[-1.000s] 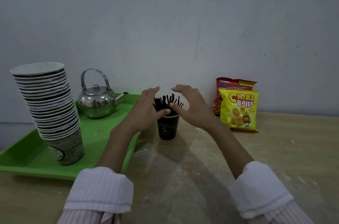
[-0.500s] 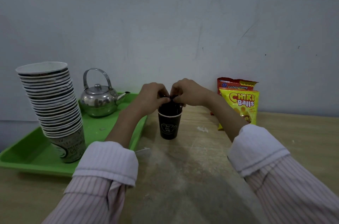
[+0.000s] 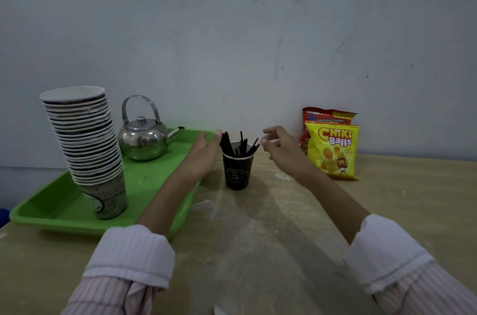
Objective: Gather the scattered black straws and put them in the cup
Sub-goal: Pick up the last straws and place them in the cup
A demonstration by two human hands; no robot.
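Left hand (image 3: 204,153) raised, fingers straight, right hand (image 3: 280,149) loosely curled, both empty

I can't see the lower ends of the straws (image 3: 241,145); the cup (image 3: 237,172) hides them. My left forearm covers the tray's (image 3: 64,209) right rim. The yellow bag (image 3: 333,150) blocks most of the red bag (image 3: 327,116). Both sleeves run off the bottom edge. The cup's print is too small to read.

The straws (image 3: 238,144) stood in the cup (image 3: 237,171) on the table (image 3: 271,237), a tray (image 3: 62,207) left bearing kettle (image 3: 143,138) and cup stack (image 3: 86,144), snack bags (image 3: 333,149) right by the wall (image 3: 232,43)
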